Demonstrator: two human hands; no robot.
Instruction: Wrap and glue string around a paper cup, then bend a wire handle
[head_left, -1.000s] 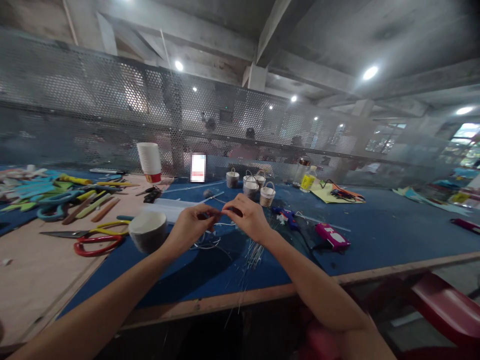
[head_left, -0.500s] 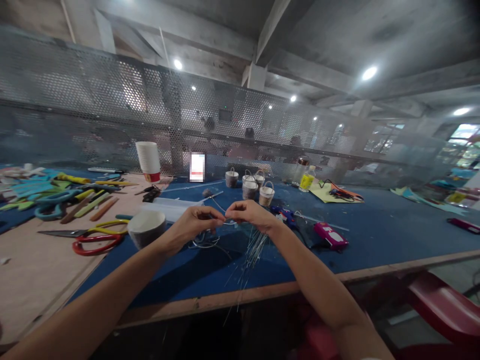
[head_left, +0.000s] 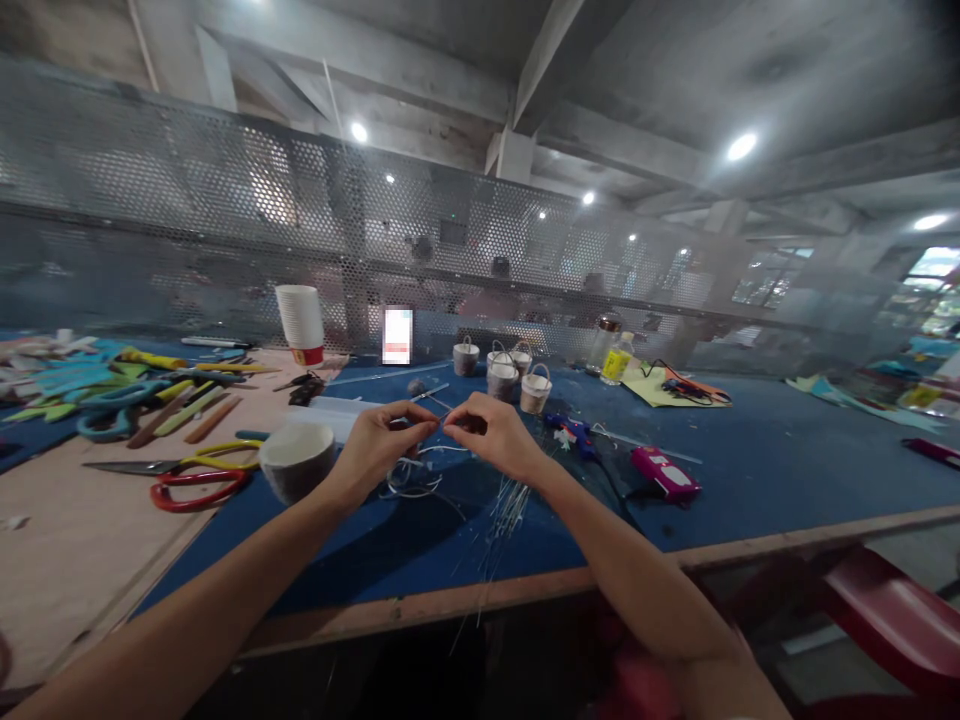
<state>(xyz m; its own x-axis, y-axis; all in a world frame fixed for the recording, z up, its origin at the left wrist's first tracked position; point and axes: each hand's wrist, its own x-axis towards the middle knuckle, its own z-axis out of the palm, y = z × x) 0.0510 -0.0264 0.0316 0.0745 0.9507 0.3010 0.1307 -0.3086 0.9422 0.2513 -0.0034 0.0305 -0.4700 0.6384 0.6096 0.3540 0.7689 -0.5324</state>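
My left hand (head_left: 382, 442) and my right hand (head_left: 491, 432) meet above the blue table mat (head_left: 750, 460), fingertips pinched together on a thin wire (head_left: 442, 418) that runs between them. Loops of wire (head_left: 409, 478) lie on the mat just under my left hand. A loose bundle of thin wire strands (head_left: 504, 510) lies below my right wrist and trails toward the table's front edge. A grey paper cup (head_left: 297, 460) stands just left of my left hand.
Red and yellow scissors (head_left: 196, 478), foam shapes and sticks lie on the left. A stack of white cups (head_left: 299, 322) stands behind. Three small baskets (head_left: 510, 378), bottles (head_left: 609, 352), a blue glue gun (head_left: 574, 432) and a pink tool (head_left: 664, 472) sit beyond. A mesh screen backs the table.
Both hands stayed pinched together on the wire; my right hand dipped and turned, then came back up. The camera shifted slightly.
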